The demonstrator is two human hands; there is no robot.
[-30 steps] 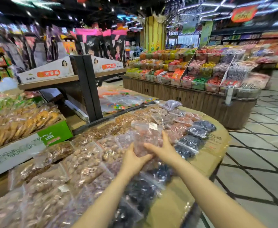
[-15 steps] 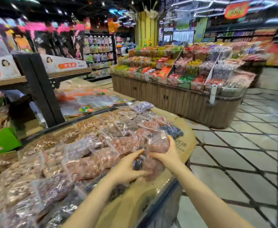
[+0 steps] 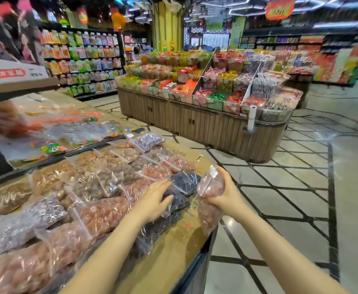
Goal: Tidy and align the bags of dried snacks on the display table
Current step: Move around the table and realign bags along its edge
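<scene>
Snack bags (image 3: 101, 213) clear glossy plastic film, crinkled, catching glare. Pink bag (image 3: 210, 187) beside them, same shiny film, paper label on top. Display table (image 3: 174, 247) under the bags: matt tan top, looks like paper or card, dark edge. Candy stand (image 3: 205, 124) beyond the table, wood slats. Floor (image 3: 301, 187) glossy tile.

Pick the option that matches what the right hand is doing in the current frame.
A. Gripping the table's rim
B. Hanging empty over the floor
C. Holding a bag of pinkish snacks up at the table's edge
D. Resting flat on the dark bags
C: the right hand is closed around a bag of pinkish snacks, lifted at the edge of the display table, while the left hand lies on the dark bags.
</scene>
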